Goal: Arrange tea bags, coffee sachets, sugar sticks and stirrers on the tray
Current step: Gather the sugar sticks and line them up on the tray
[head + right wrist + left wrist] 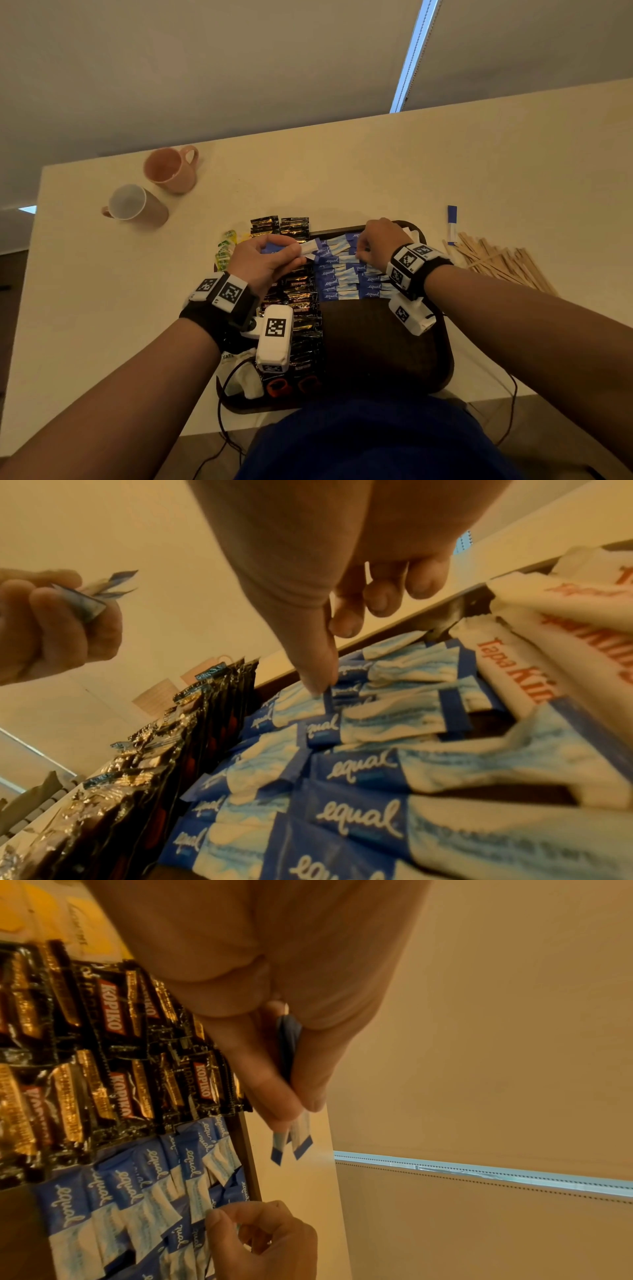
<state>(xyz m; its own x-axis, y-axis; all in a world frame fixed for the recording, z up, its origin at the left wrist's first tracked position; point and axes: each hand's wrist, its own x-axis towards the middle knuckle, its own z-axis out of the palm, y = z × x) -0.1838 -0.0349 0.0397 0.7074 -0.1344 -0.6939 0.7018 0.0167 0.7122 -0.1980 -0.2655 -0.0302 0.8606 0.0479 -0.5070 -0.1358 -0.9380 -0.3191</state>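
A dark brown tray [376,342] holds rows of black coffee sachets [301,298] on its left and blue-and-white sugar sticks [346,277] across its far middle. My left hand [294,251] hovers over the sachets and pinches a small bundle of sugar sticks [301,1139] between thumb and fingers. At the far end of the sugar rows, my right hand [361,251] pinches the blue end of one stick [330,696] lying in the tray. Yellow-green tea bags [226,250] lie at the tray's far left. Wooden stirrers [496,260] are heaped on the table, right of the tray.
White sachets with red print [514,664] fill the tray's far right corner. One loose sugar stick [452,222] lies beside the stirrers. A pink mug [171,169] and a white-lined mug [133,205] stand at the far left. A white cloth bag [239,373] sits in the tray's near left.
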